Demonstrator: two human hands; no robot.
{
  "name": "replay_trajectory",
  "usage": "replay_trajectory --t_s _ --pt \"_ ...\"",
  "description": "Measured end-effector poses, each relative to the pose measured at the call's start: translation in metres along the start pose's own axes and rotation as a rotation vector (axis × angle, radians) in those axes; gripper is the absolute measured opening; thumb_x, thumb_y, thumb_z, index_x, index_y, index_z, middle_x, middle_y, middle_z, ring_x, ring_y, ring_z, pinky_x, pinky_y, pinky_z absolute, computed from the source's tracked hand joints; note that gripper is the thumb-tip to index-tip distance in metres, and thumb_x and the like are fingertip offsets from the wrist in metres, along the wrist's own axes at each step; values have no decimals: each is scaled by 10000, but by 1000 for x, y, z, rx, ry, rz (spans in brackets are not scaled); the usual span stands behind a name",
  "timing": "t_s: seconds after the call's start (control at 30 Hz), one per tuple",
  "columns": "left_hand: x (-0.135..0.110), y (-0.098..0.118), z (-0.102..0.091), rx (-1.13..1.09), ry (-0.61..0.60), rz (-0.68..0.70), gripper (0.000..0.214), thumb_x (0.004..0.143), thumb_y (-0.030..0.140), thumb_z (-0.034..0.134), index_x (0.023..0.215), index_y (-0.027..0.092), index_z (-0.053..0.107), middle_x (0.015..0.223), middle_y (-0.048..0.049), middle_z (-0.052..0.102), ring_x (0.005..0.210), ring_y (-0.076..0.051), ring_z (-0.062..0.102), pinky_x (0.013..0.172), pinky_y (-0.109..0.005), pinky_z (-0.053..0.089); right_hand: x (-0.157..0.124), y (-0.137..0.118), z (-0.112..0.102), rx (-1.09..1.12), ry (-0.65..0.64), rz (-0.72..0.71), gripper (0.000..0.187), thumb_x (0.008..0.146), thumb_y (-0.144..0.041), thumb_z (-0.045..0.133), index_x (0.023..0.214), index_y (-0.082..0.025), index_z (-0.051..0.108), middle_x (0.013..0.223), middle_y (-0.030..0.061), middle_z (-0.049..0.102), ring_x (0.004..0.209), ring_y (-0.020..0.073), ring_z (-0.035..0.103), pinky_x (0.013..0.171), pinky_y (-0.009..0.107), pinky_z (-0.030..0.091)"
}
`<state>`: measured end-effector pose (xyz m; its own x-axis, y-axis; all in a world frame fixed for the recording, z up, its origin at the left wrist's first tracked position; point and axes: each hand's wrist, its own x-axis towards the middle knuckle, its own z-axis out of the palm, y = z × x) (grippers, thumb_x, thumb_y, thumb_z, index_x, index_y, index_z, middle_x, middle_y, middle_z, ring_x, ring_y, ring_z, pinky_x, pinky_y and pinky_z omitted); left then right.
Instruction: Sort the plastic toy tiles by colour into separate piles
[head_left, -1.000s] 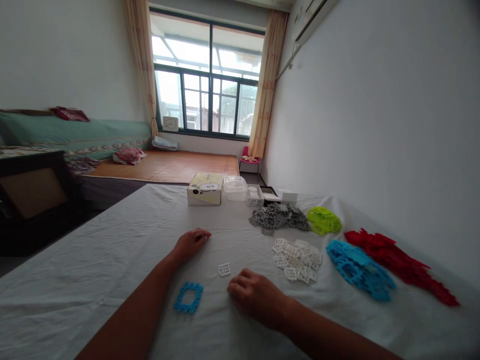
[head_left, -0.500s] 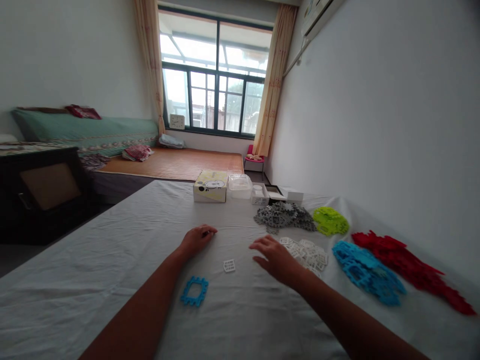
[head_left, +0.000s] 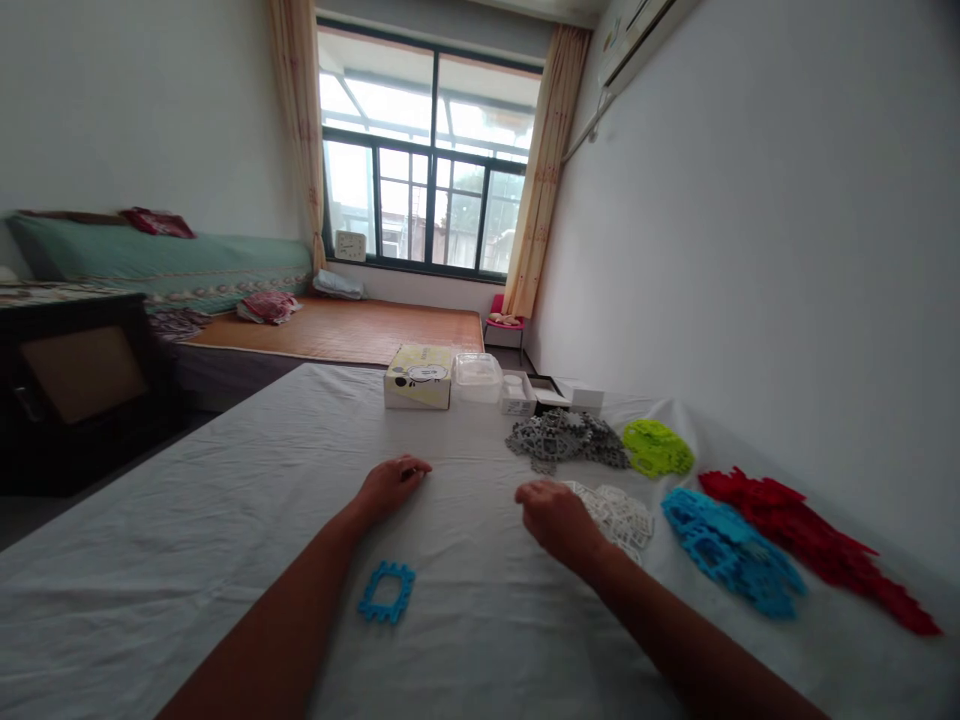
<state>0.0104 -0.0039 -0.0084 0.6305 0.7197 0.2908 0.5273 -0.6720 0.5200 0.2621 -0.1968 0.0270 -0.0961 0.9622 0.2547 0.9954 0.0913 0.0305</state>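
Note:
My left hand [head_left: 391,485] rests on the white cloth, fingers loosely bent. A dark gap shows between thumb and fingers, and I see nothing held there. Nearer to me, beside my left forearm, lies a blue square frame piece [head_left: 406,592] with notched edges. My right hand [head_left: 556,518] is closed, knuckles up, just left of the pile of white lattice pieces [head_left: 626,515] and partly in front of it. Whatever it may hold is hidden by the fingers.
Gray interlocking pieces [head_left: 566,438] lie beyond the white pile. To the right are heaps of lime-green pieces [head_left: 656,447], blue pieces [head_left: 731,555] and red pieces [head_left: 814,540]. At the far edge stand a yellow-and-white box [head_left: 418,380] and a clear plastic tub [head_left: 478,378].
The single white lattice piece that lay between my hands is no longer visible on the cloth. My right hand has closed from spread fingers and shifted slightly right. My left hand stays put.

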Motion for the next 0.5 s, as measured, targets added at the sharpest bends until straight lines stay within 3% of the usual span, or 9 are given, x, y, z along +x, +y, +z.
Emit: replay_trajectory --t_s 0.1,0.17,0.23,0.33,0.43,0.5 --pt "0 4 1 23 6 -15 308 831 335 440 959 248 705 1006 -15 695 877 -195 634 788 -271 451 -5 30 -13 -39 33 137 182 808 -97 519 904 -202 632 939 65 671 943 210 565 797 309 424" --pt "0 6 1 39 6 -27 298 827 317 446 962 249 703 1003 -13 693 859 -186 633 772 -263 450 -4 24 -19 -1 84 103 180 826 -131 530 947 -200 644 1040 80 660 1031 238 527 848 355 418" --pt "1 6 2 45 3 -25 299 827 310 445 973 247 698 998 -14 693 853 -180 632 771 -258 449 -1 -5 -23 145 105 -20 202 854 -179 531 1025 -204 633 1101 66 649 1061 218 512 905 352 410" --pt "0 3 1 22 6 -6 313 835 334 432 981 243 693 1008 -16 692 882 -184 629 806 -265 449 4 -72 -21 359 37 -288 279 880 -298 529 1143 -220 581 1144 36 638 1056 173 519 950 295 406" --pt "0 -1 0 -6 -9 8 328 833 368 428 971 235 694 1007 -21 694 908 -191 625 837 -269 450 9 -126 -8 337 -15 -447 501 833 -525 535 1242 -238 500 1227 63 581 1076 232 511 913 378 443" --pt "0 -2 -2 -12 -22 12 341 833 384 424 969 228 695 998 -24 697 904 -194 626 838 -270 455 11 -143 2 263 -26 -462 558 798 -610 520 1223 -251 499 1208 75 578 1050 270 516 842 433 471"
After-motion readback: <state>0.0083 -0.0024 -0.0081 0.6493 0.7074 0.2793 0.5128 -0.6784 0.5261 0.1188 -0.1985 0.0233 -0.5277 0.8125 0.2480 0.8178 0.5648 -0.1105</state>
